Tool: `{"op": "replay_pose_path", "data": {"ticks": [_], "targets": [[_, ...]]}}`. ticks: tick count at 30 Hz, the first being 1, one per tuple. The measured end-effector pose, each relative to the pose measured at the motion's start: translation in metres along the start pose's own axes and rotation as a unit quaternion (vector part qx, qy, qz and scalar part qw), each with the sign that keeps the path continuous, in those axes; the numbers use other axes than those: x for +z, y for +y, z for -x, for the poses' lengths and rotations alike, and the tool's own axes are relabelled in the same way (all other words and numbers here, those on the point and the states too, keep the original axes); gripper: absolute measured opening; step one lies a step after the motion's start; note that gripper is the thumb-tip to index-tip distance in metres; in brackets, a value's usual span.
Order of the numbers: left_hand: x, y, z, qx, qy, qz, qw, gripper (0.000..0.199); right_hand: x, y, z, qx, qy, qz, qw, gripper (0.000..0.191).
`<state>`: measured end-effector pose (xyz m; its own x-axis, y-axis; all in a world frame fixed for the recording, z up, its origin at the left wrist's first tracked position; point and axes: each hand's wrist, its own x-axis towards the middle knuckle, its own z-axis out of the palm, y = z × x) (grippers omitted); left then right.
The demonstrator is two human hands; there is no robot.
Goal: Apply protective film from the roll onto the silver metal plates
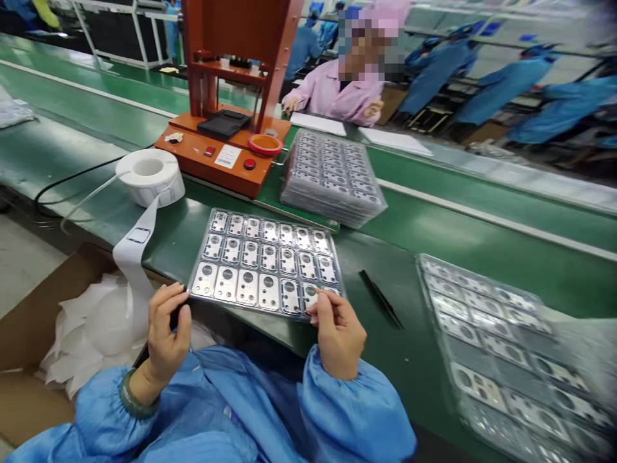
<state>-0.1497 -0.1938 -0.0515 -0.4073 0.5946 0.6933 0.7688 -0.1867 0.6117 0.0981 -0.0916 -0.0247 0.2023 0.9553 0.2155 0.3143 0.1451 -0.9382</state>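
A clear tray (249, 254) of silvery metal plates in three rows lies at the front edge of the green bench. My right hand (338, 331) has thumb and fingers pinched together over a plate at the tray's near right corner; what they hold is hidden. Beside the near left corner is my left hand (166, 331), fingers curled and apart from the thumb, with a dark object partly visible behind them. Several plates in the tray show blue edging, while some in the near row look plain. Black tweezers (380, 299) lie on the bench right of the tray.
An orange press (222, 151) stands behind the tray, with stacked trays (332, 173) beside it. A label roll (150, 173) sits at left above a carton of scrap paper (91, 328). More trays (501, 354) lie at right. A person in pink (328, 96) sits across the bench.
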Motion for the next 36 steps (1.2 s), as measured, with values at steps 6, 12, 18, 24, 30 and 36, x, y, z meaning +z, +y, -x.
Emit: {"op": "replay_pose_path", "data": {"ticks": [6,12,18,24,30,36], "targets": [[-0.013,-0.053,0.014,-0.331,0.138,0.008,0.934,0.031,0.003,-0.003,0.0,-0.026,0.056,0.031,0.998,0.035],[-0.031,-0.097,0.003,-0.393,0.15,-0.02,0.907,0.04,0.006,-0.012,-0.001,-0.011,0.077,0.039,0.996,0.025],[-0.04,-0.121,-0.065,-0.26,0.066,-0.099,0.958,0.051,0.009,-0.013,-0.004,0.003,0.082,0.057,0.995,0.021],[-0.028,-0.113,-0.104,-0.292,-0.057,-0.291,0.909,0.073,0.008,-0.011,-0.003,-0.017,0.101,0.057,0.993,0.018],[-0.019,-0.109,-0.095,-0.299,-0.027,-0.239,0.923,0.083,0.01,-0.017,-0.001,-0.014,0.103,0.063,0.993,0.018],[-0.016,-0.107,-0.095,-0.3,-0.001,-0.235,0.925,0.092,0.013,-0.02,-0.001,-0.015,0.111,0.048,0.993,0.015]]}}
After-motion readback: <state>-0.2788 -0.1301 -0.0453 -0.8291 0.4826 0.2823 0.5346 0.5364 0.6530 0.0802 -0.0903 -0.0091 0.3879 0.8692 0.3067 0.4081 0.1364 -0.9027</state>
